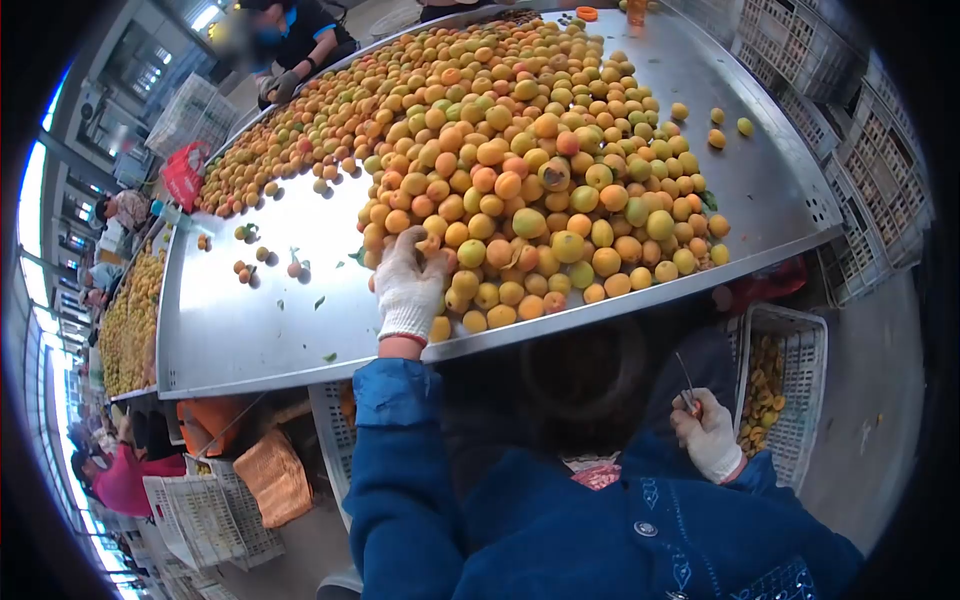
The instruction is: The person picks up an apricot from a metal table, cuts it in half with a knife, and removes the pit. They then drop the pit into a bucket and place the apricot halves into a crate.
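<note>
A large heap of orange, yellow and greenish fruits (500,150) lies on a metal table (230,340). My left hand (410,285), in a white knitted glove, reaches over the table's near edge into the heap's near left side, its fingers curled round an orange fruit (432,244). Lower right, below the table edge, my right hand (709,433) is closed on a small knife (688,385), its thin blade pointing up. That hand also wears a white glove.
At right, a white crate (800,390) holds cut fruit pieces beside stacked crates (880,150). Across the table a person (300,45) works in dark gloves. More people, crates (205,515) and another fruit-covered table (130,320) stand at left. Loose fruits and leaves lie on the table.
</note>
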The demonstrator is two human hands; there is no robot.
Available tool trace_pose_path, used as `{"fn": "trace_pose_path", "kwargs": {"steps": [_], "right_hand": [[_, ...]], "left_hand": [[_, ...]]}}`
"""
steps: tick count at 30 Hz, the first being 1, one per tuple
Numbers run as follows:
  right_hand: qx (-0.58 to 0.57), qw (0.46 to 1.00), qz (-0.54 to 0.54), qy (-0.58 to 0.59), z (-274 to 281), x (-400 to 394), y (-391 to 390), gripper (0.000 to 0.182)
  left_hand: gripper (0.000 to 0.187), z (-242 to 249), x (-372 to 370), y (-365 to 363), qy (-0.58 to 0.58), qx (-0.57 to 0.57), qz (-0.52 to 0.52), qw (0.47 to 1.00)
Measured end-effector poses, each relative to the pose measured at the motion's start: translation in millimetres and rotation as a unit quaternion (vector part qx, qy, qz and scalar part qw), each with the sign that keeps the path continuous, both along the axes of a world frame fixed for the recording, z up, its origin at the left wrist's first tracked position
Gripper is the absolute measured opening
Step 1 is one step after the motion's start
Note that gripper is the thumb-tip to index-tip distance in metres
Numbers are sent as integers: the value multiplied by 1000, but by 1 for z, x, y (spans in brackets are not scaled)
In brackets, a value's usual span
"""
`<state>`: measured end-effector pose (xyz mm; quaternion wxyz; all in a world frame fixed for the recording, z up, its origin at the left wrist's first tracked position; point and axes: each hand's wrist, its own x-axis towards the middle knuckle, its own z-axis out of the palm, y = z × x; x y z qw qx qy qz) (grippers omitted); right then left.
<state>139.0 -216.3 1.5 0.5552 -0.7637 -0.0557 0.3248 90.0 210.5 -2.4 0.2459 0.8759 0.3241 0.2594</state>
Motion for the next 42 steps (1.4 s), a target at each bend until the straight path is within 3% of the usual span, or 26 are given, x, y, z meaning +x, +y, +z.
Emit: {"fn": "trace_pose_path", "kwargs": {"steps": [3, 4, 7, 15, 18, 21, 22, 23, 24, 25, 26, 28, 31, 33, 37, 42], "right_hand": [[-6, 1000, 8, 6, -5, 6, 0, 17], [-20, 1000, 21, -5, -7, 7, 0, 19], [-31, 999, 30, -7, -12, 11, 0, 21], [6, 997, 45, 59, 3, 10, 12, 17], [118, 988, 50, 83, 9, 10, 15, 11], [182, 980, 66, 47, 22, 15, 21, 10], [186, 980, 65, 42, 26, 15, 25, 10], [174, 981, 73, 54, 30, 16, 29, 9], [158, 982, 82, 69, 33, 16, 32, 9], [161, 982, 93, 44, 29, 18, 36, 10], [156, 982, 105, 27, 25, 17, 37, 11], [169, 978, 100, 69, 34, 12, 46, 14], [227, 960, 145, 69, 39, 4, 51, 16], [184, 967, 179, -7, 48, -4, 56, 17], [128, 963, 219, -86, 60, -19, 48, 24], [159, 952, 253, -73, 63, -34, 41, 29]], "left_hand": [[40, 5, 9, 11, 88, 69, 16, 994], [44, 1, 11, 16, 119, 41, 13, 992], [46, -10, 18, 22, 118, 16, 1, 993], [33, -23, 10, 32, 24, 13, -48, 998], [35, -5, 6, 8, -181, -270, -57, 944], [33, 18, -3, -25, -319, -517, -70, 791], [31, 16, -10, -36, -240, -244, -111, 933], [30, 20, -14, -50, -137, 54, -137, 980], [31, 22, -13, -65, -311, -339, -135, 878], [33, 22, -15, -81, -419, -673, -97, 602], [41, -1, -13, -87, -433, -698, -112, 560], [47, 18, -18, -132, -409, -722, -117, 546], [48, 9, -29, -171, -396, -748, -170, 505], [56, 9, -37, -197, -391, -719, -127, 560], [56, 21, -58, -233, -351, -597, -155, 704], [57, 16, -69, -249, -345, -557, -158, 739]]}}
